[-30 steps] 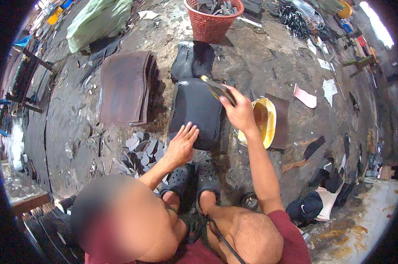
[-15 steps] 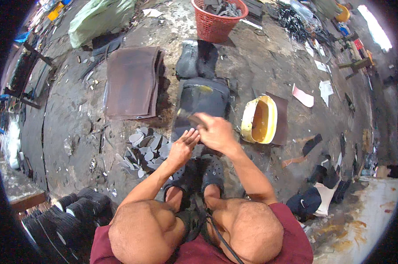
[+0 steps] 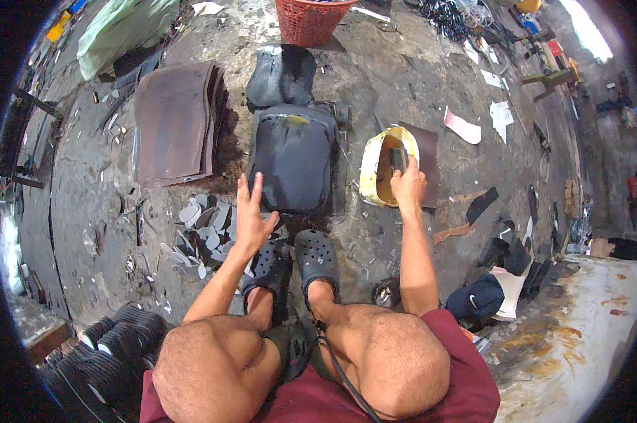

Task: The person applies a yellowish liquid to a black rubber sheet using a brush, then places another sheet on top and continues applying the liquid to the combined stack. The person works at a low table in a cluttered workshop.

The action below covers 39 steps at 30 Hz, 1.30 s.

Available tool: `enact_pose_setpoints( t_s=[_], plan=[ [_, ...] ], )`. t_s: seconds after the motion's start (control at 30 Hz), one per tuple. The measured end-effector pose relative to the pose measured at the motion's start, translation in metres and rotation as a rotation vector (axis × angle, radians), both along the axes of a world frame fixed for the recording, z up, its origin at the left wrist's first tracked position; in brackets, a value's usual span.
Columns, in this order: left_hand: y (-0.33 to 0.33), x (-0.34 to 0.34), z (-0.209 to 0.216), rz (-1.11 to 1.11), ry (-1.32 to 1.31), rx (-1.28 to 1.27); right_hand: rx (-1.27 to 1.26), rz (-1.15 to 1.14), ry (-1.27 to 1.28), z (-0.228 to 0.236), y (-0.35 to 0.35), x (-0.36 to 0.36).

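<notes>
In front of my feet lies a black rounded pad (image 3: pixel 294 161) with a dark, glossy surface and a yellowish smear near its far edge. My left hand (image 3: pixel 251 218) is at its near left corner, fingers spread, holding nothing. To the right, my right hand (image 3: pixel 408 185) grips a flat dark tool (image 3: pixel 399 161) dipped into a cut-open yellow-and-white tub (image 3: pixel 370 173). The tub's inside is coated amber-brown, and the tool's lower end is hidden in it. Loose grey cut pieces (image 3: pixel 204 224) lie scattered beside my left wrist.
A stack of brown sheets (image 3: pixel 174 123) stands at the left. Beyond the pad are another black bent piece (image 3: pixel 282 77) and a red basket (image 3: pixel 311 21). A brown sheet (image 3: pixel 428 151) lies under the tub. Stacked black soles (image 3: pixel 124 338) and a dark cap (image 3: pixel 473 302) flank my knees.
My hands have parted. The right one has moved from over the pad to the tub with the flat dark tool; the left has shifted left and spread its fingers. The view has shifted slightly.
</notes>
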<state>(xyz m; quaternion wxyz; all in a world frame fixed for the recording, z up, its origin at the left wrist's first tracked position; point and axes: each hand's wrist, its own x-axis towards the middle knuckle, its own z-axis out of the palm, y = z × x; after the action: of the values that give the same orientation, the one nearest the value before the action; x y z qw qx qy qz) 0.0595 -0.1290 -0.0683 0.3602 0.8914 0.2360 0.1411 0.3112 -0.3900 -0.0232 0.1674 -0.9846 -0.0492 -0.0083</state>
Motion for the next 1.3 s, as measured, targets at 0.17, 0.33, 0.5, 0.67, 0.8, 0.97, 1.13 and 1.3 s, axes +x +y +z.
enact_pose_setpoints(
  t_s=[0.17, 0.33, 0.5, 0.67, 0.8, 0.97, 1.13, 1.3],
  plan=[
    [0.022, -0.007, -0.008, -0.016, -0.052, -0.126, 0.869, -0.041, 0.166, 0.033, -0.034, 0.012],
    [0.017, 0.001, -0.011, -0.014, -0.057, -0.256, 0.171, 0.189, 0.099, 0.061, -0.115, -0.003],
    [0.007, -0.006, 0.000, -0.025, -0.027, -0.001, -0.261, 0.278, 0.326, 0.104, -0.110, -0.033],
    [-0.005, -0.004, -0.017, -0.382, -0.098, 0.424, -0.398, 0.032, -0.214, 0.117, -0.088, 0.003],
    [0.003, -0.012, -0.025, -0.395, -0.012, 0.352, 0.173, 0.270, -0.187, 0.162, 0.004, 0.012],
    [0.001, -0.010, -0.033, -0.432, -0.119, 0.335, 0.359, 0.488, 0.087, 0.078, 0.121, 0.008],
    [0.000, -0.018, -0.043, -0.448, -0.129, 0.295, 0.217, 0.383, 0.130, 0.006, 0.200, -0.060],
    [0.002, -0.021, -0.039, -0.458, -0.128, 0.287, 0.130, 0.276, -0.022, 0.011, 0.185, -0.040]
  ],
)
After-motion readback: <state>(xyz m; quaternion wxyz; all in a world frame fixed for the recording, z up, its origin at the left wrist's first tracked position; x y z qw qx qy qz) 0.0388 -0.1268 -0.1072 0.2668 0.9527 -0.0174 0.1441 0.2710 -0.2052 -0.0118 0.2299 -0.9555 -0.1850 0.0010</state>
